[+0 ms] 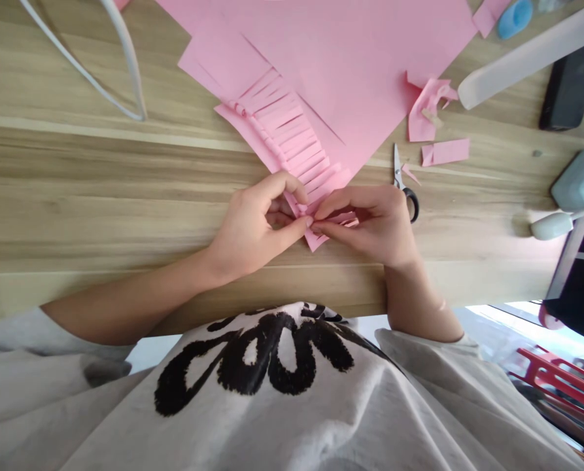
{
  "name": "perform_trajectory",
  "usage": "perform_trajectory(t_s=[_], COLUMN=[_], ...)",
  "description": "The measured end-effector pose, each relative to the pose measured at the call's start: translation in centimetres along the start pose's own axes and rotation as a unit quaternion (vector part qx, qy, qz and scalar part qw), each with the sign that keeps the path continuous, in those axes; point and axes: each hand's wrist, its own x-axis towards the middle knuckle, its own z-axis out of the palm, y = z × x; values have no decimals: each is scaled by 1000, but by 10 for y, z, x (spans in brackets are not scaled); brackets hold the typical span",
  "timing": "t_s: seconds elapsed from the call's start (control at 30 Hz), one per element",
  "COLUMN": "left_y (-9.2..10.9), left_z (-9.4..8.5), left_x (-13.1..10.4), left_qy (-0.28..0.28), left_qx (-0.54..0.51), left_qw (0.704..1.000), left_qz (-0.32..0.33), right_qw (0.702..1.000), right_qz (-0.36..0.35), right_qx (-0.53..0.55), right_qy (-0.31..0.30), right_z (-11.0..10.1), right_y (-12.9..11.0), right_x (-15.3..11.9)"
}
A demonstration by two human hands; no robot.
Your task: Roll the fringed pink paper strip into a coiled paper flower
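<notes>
A pink paper strip (292, 134) with a row of cut slits runs diagonally down toward me, its upper left edge curled into small rolls. My left hand (257, 226) bends round the strip's lower end, thumb and fingers at a curled tip. Touching the same spot from the right, my right hand (367, 222) pinches the fringed paper between thumb and forefinger. The fingertips of both hands meet there and partly cover the paper. Beneath and beyond the strip lies a large pink sheet (370, 59).
Scissors (398, 171) with black handles lie just beyond my right hand, near pink scraps (445, 152). Farther right are a white bar (527, 55), a black box-like object (571, 85) and a pale bottle (580, 180). A white cable (131, 62) loops at upper left.
</notes>
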Motion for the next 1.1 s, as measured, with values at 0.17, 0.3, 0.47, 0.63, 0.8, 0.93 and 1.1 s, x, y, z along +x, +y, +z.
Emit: perform_trajectory(t_s=[0.17,0.3,0.47,0.63,0.8,0.93,1.1], left_y=[1,1,0,-1,-1,0,0], left_z=[-1,-1,-1,-1,-1,-1,-1], left_x=[0,0,-1,-1,-1,0,-1], left_qy=[-3,1,-1,-2,-2,0,1], left_qx=[-4,-9,-3,-13,-11,-4,-1], left_qw=[1000,1000,1000,1000,1000,1000,1000], left_qz=[-6,-9,-7,-14,-11,-8,-2], right_qw=[1000,1000,998,997,997,1000,998], right_qz=[-8,-5,-13,-33,-36,3,25], right_qx=[-10,-1,-3,-52,-54,-18,53], right_qy=[7,29,55,49,38,25,21], right_z=[-1,-1,-2,-3,-3,-3,0], right_y=[0,2,3,1,-2,-3,0], right_x=[0,0,-1,0,-1,-1,-1])
